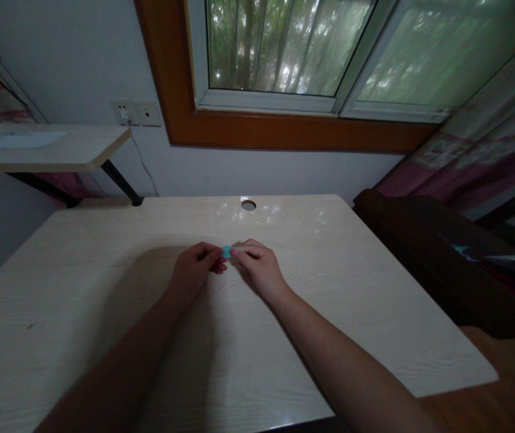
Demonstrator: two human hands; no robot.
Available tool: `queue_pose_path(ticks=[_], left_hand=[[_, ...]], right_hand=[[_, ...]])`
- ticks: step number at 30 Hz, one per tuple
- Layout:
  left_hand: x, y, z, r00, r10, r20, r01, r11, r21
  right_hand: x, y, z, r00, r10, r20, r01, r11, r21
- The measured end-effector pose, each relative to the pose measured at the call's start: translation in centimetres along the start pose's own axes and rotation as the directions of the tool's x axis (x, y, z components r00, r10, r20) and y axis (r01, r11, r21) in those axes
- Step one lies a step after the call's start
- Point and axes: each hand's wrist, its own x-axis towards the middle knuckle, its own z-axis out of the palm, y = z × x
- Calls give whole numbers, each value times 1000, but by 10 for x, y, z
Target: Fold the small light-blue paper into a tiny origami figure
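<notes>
A small light-blue piece (226,251) is held between my two hands over the middle of the pale wood-grain desk (329,325). What kind of thing it is, I cannot make out. My left hand (198,263) pinches its left side between thumb and fingers. On the other side, the thumb and fingertips of my right hand (261,263) grip its right edge. The fingertips cover part of it. Both forearms reach in from the bottom of the view, and a shadow falls on the desk at the left.
A raised shelf (50,159) on black legs stands at the desk's back left. Near the back edge is a round cable hole (249,205). Wall sockets (135,113) with a white cord sit behind. To the right is dark brown furniture (419,258); a window (284,54) is ahead.
</notes>
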Motion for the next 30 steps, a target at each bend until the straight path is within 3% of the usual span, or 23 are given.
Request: queue_pose_path(ticks=[13, 30], left_hand=[[2, -2, 1, 1000, -21, 6, 21, 999, 31], [3, -4, 0, 999, 19, -36, -20, 1000, -11]], right_hand=[[0, 0, 0, 999, 9, -50, -10, 999, -32], [2, 3, -2, 992, 91, -85, -82, 992, 101]])
